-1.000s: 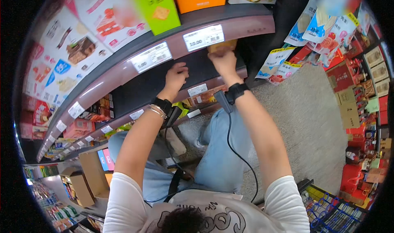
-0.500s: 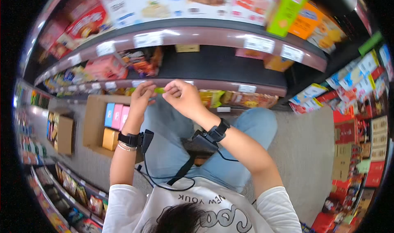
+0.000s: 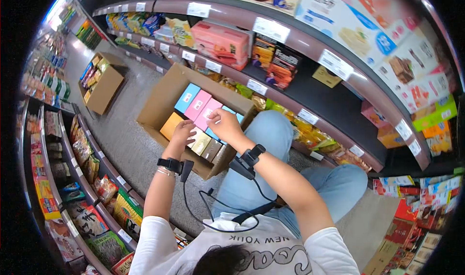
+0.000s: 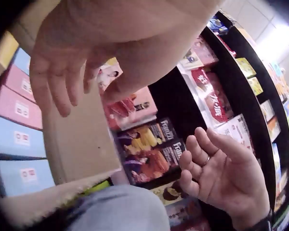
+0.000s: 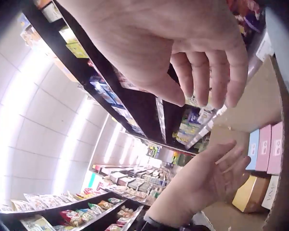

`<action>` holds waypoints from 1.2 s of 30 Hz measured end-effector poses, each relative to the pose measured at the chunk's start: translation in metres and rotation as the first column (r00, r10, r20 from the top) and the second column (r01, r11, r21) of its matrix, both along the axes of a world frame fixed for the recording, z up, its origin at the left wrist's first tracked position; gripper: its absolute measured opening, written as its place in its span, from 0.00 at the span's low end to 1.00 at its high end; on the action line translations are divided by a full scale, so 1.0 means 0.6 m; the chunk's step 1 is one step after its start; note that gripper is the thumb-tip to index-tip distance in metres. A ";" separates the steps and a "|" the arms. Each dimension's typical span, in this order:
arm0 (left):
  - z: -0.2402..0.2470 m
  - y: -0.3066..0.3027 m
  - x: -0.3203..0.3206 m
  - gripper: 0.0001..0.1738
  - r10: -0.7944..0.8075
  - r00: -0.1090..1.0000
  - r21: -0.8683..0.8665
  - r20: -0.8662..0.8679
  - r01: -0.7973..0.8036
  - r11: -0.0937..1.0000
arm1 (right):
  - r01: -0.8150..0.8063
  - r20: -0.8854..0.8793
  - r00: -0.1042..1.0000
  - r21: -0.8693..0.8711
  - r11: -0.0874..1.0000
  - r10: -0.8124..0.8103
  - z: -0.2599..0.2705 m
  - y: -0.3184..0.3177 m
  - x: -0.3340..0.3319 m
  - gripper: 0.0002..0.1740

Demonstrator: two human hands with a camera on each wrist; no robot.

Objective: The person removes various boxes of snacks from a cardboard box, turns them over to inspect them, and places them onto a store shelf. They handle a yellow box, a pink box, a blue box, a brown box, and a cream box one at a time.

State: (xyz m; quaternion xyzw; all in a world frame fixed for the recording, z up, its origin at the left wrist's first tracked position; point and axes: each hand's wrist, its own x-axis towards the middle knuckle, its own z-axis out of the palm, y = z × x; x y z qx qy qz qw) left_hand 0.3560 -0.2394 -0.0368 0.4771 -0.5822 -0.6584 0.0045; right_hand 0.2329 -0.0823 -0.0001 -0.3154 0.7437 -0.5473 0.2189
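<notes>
Both hands hang over an open cardboard carton point(image 3: 160, 94) beside the person's knee, holding nothing. Inside it stand small boxes: a blue box point(image 3: 187, 97), a pink box point(image 3: 197, 106), an orange box point(image 3: 170, 125), a cream box point(image 3: 200, 143) and a brown box point(image 3: 211, 150). The left hand point(image 3: 181, 135) is above the near-left side, fingers loosely bent. Over the middle of the carton is the right hand point(image 3: 224, 125), partly covering boxes below. The right wrist view shows the left hand point(image 5: 202, 180) with spread fingers near the carton wall.
A tall shelf with a dark middle board point(image 3: 319, 98) runs along the right, holding a pink carton point(image 3: 221, 45) and dark snack boxes point(image 3: 282, 66). Another filled carton point(image 3: 107, 91) stands on the floor. Low snack shelves point(image 3: 92, 197) line the left. Cables hang from both wrists.
The right hand has left the box it touched on the shelf. Both hands have moved left over the carton, and the head view has turned left with them.
</notes>
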 end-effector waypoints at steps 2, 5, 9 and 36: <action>-0.020 -0.017 -0.006 0.29 0.053 0.999 0.049 0.003 -0.053 0.997 | 0.005 0.015 1.000 0.068 0.998 -0.006 -0.037 -0.034 -0.007 0.11; -0.042 -0.035 -0.032 0.25 0.082 0.997 0.133 0.011 -0.083 0.988 | 0.026 0.068 0.997 0.152 0.988 -0.036 -0.070 -0.076 -0.023 0.16; -0.079 -0.030 -0.068 0.24 0.160 0.982 0.288 0.104 -0.184 0.940 | 0.052 0.045 0.997 0.290 0.956 -0.067 -0.112 -0.120 -0.044 0.19; -0.191 0.020 -0.094 0.19 0.113 0.923 0.466 0.367 -0.288 0.836 | -0.184 0.205 0.979 0.899 0.397 -0.012 -0.299 -0.176 -0.156 0.40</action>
